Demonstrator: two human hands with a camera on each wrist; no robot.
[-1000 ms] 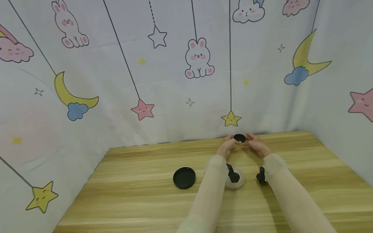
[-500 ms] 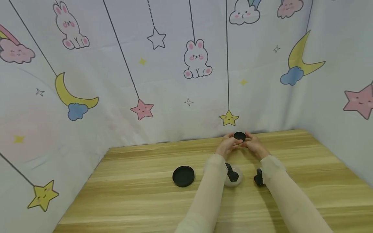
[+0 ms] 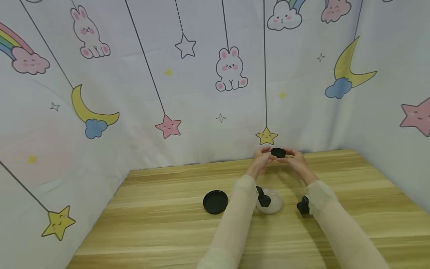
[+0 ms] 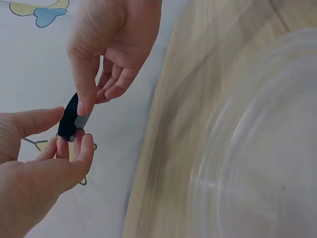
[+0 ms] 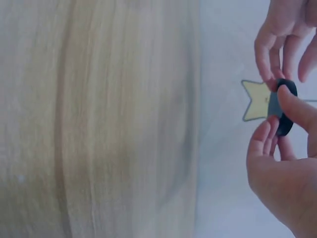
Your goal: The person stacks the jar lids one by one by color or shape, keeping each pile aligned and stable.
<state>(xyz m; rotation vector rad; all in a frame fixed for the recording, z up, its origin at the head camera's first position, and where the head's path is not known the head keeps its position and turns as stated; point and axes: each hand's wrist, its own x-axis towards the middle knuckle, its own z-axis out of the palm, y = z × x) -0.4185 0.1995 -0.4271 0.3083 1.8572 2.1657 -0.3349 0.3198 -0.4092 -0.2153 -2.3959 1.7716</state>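
Both hands hold a small black round lid (image 3: 278, 152) in front of the cloth, above the table's far edge. Its side is grey in the wrist views. My left hand (image 3: 263, 158) has its fingertips at the near side of the lid (image 4: 69, 119), the thumb close to the rim. From the other side my right hand (image 3: 295, 160) pinches it, thumb on the black face and fingers behind. In the right wrist view, the right hand (image 5: 287, 178) grips the lid (image 5: 285, 106) while the left hand (image 5: 287, 39) touches it with its fingertips, its thumb apart.
A larger black round lid (image 3: 215, 202) lies on the wooden table (image 3: 161, 224). Beside the left forearm is a clear round plastic dish (image 3: 273, 201), partly behind the black wrist camera (image 3: 264, 200). A printed cloth (image 3: 195, 93) hangs behind the table.
Both hands have raised the small lid slightly, and it now appears flatter in the head view. The head view has shifted a little. The larger lid and dish stay put on the table.
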